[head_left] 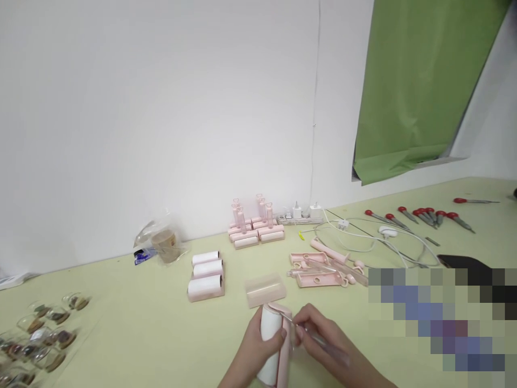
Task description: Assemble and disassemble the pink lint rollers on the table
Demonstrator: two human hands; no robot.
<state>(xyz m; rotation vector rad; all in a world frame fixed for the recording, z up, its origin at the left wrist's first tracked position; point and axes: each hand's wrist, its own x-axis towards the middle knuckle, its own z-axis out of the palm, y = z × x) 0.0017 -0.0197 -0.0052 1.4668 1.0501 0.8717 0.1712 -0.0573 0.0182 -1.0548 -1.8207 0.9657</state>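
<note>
A lint roller point(270, 323), with a white paper roll and pale pink casing, stands on end at the table's front. My left hand point(256, 345) is wrapped round it, thumb across the white roll. In my right hand point(319, 326) is a translucent handle point(333, 353) with a thin metal rod. The rod's tip reaches the top end of the roller; whether it is fixed there I cannot tell. Just beyond lies a clear curved cover point(265, 290). Pink casings and handle parts point(321, 279) are piled behind my right hand.
Several white rolls point(205, 287) lie left of centre. Finished-looking lint rollers point(258, 229) stand by the wall near a power strip point(301, 220). Red-topped tools point(428, 215) and white cables point(371, 237) lie right. Small glass domes point(48, 334) sit left, a bagged cup point(165, 243) behind.
</note>
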